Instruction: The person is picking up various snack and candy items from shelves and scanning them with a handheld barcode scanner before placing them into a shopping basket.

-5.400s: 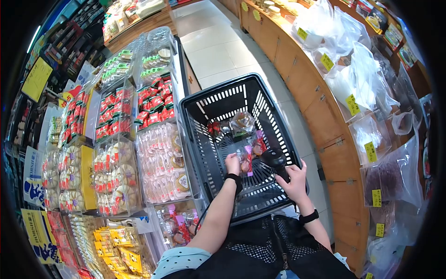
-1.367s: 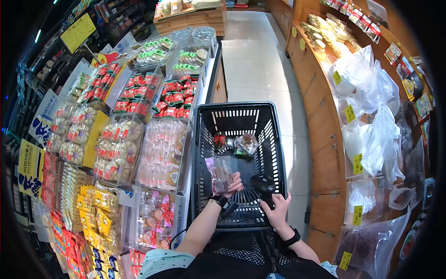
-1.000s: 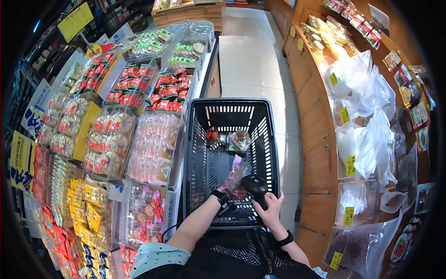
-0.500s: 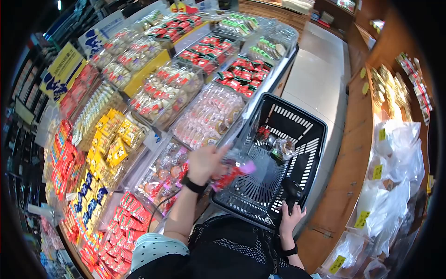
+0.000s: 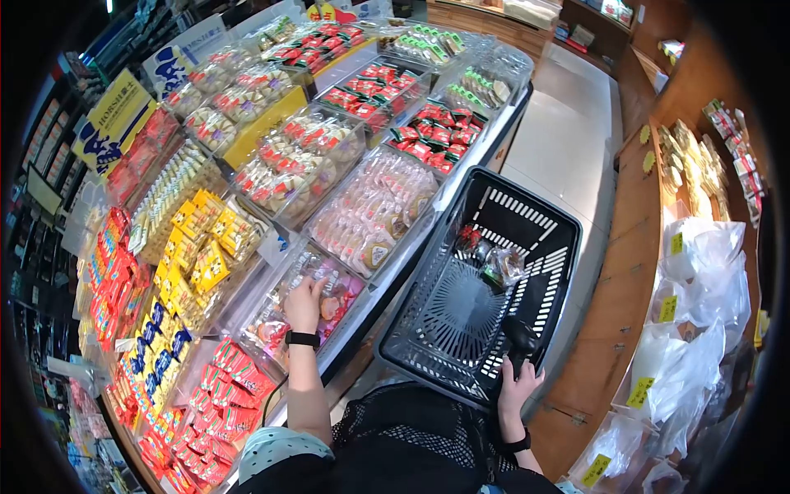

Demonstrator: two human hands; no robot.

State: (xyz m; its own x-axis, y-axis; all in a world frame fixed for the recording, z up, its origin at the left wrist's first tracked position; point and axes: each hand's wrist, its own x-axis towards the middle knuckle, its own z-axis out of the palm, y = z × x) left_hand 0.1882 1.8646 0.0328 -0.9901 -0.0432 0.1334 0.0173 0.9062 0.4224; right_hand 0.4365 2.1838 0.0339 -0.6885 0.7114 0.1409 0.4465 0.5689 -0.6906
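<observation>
My left hand (image 5: 303,306), with a dark band on its wrist, reaches into a clear bin of pink-and-clear wrapped snacks (image 5: 333,306). Its fingers are bent together among the packets; what they grip, if anything, is hidden. On the near right side of a black shopping basket (image 5: 397,336), my right hand (image 5: 518,385) closes round a rounded black handle (image 5: 520,336). Several small wrapped snacks (image 5: 500,265) lie inside the basket toward its far side.
Bins of red-wrapped snacks (image 5: 436,132), pale round packets (image 5: 374,206), yellow packets (image 5: 210,263) and red packets (image 5: 226,387) fill the sloping display on the left. Clear plastic bags (image 5: 691,329) hang along the wooden cabinet (image 5: 588,329) on the right. A tiled aisle (image 5: 551,140) runs between them.
My left hand has moved left from the basket's edge into the snack bin. The pink-and-red packet it held over the basket no longer shows there. My right hand stays on the handle.
</observation>
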